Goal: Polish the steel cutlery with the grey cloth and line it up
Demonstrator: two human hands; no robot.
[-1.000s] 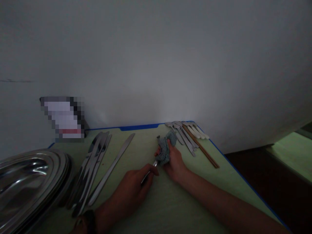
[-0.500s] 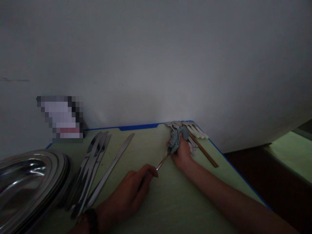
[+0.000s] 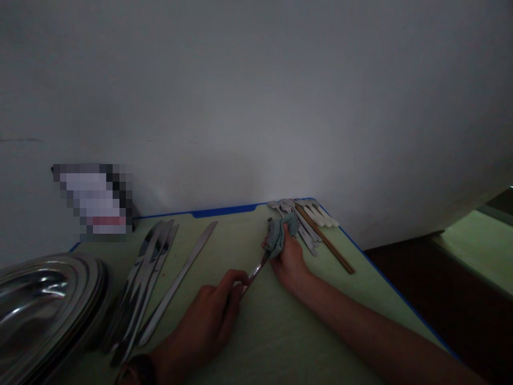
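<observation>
A plain pale wall is filling the upper two thirds of the frame, and below it a light green desk (image 3: 280,331) with a blue edge is stretching across the lower part in dim light. Just below the centre, the left hand (image 3: 208,318) is resting on the desk with its fingers (image 3: 236,278) closing around the handle end of a slim metal utensil (image 3: 256,270), which is slanting up toward the right. The right hand (image 3: 290,259) is gripping a bunched grey-blue cloth (image 3: 278,235) wrapped around the utensil's upper end, so that end is hiding inside the cloth and cannot be told apart as spoon or fork. Just beside the cloth, toward the right of centre, a small group of spoons (image 3: 298,219) is lying against the wall with a pair of brown chopsticks (image 3: 326,243) angling down along the desk's right edge. Left of centre, a row of table knives (image 3: 148,272) is lying fanned out, one knife (image 3: 184,275) slightly apart from the rest. At the lower left corner, stacked oval metal trays (image 3: 48,305) are catching the light. A blurred-out object is standing against the wall at the left.
</observation>
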